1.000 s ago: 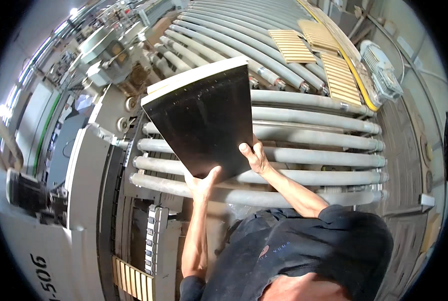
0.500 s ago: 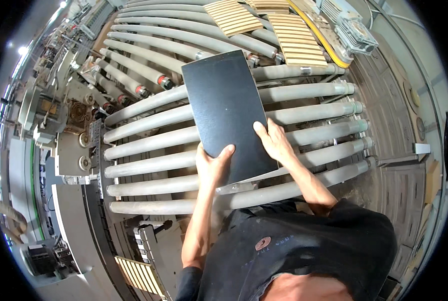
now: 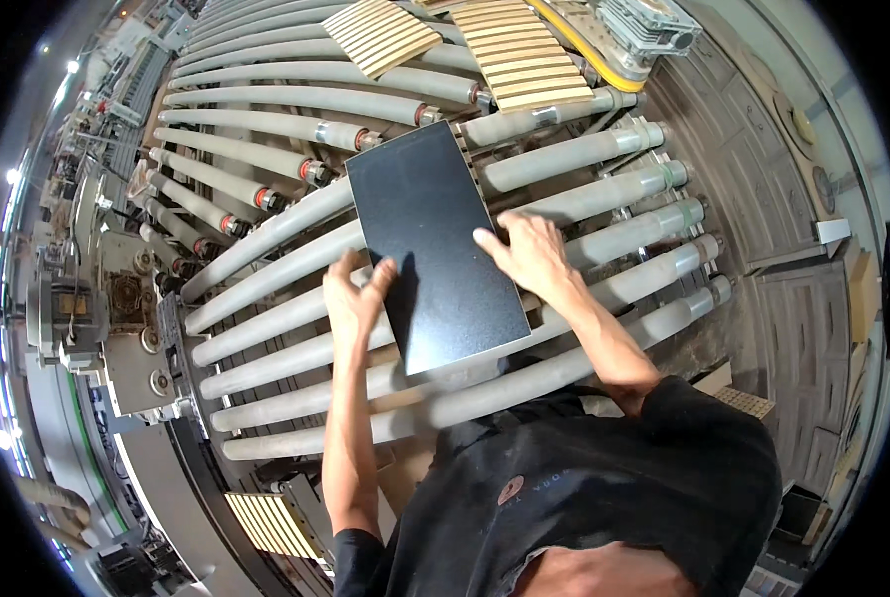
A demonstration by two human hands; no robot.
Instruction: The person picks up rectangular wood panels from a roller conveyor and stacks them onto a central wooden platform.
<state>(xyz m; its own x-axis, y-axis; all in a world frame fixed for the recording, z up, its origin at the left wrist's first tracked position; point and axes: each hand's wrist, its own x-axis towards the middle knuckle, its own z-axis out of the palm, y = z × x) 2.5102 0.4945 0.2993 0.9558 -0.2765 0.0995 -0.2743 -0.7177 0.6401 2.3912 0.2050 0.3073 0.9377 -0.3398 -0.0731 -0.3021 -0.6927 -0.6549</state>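
A dark rectangular board (image 3: 435,239) with thin pale edges lies over the grey rollers (image 3: 266,328) in front of me, its long sides running away from my body. My left hand (image 3: 355,298) is at its left edge, thumb and fingers apart, the thumb tip at or just over the rim. At the right edge is my right hand (image 3: 534,254), fingers spread and thumb pointing across the board's rim. Neither hand is wrapped round the board; whether the thumbs touch it I cannot tell. Bits of light wood show by its right edge, mostly hidden underneath.
Slatted wooden panels (image 3: 524,55) rest on the far rollers, beside a yellow belt guard (image 3: 604,65) and a motor (image 3: 649,25). Grey drawer-front panels (image 3: 753,149) stand along the right. Machinery (image 3: 126,289) lines the left. Another slatted panel (image 3: 276,525) is at lower left.
The board was gripped between both hands; now it lies on the rollers with my fingers loosened from it. My left hand has moved out to the left. The whole view has shifted and turned slightly.
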